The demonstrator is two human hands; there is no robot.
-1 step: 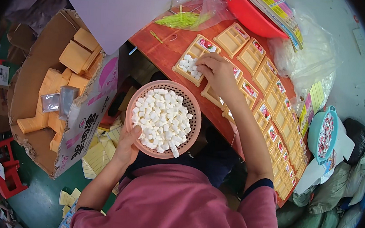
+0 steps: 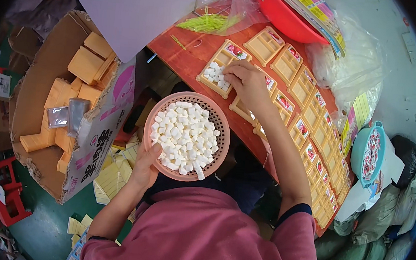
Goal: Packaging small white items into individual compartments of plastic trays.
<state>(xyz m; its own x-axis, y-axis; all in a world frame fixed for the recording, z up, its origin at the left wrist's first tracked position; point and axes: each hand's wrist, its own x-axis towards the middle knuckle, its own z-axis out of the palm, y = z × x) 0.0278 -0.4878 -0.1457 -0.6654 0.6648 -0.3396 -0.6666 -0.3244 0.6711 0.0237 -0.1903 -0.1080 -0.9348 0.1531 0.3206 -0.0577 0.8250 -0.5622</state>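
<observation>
My left hand (image 2: pixel 145 166) grips the near left rim of a round pink perforated basket (image 2: pixel 225 136), thumb over the edge and the other fingers hidden. White marshmallow-like pieces (image 2: pixel 185 135) are heaped in it. My right hand (image 2: pixel 247 83) reaches over a tan compartment tray (image 2: pixel 206 79) at the front corner of the red table. Its fingers are bent together, with the tips by the white pieces (image 2: pixel 216 74) lying in that tray's larger compartment. Whatever is between them is hidden. A picture card with red fruit (image 2: pixel 235 51) fills the tray's upper compartment.
Rows of similar trays (image 2: pixel 302 86) cover the red table (image 2: pixel 175 56). Behind stand a red basin (image 2: pixel 288 20), clear plastic bags (image 2: pixel 349 63) and yellow-green strips (image 2: pixel 206 22). A teal basket (image 2: pixel 357 154) is at right. A cardboard box (image 2: pixel 36 118) of tan parts stands left.
</observation>
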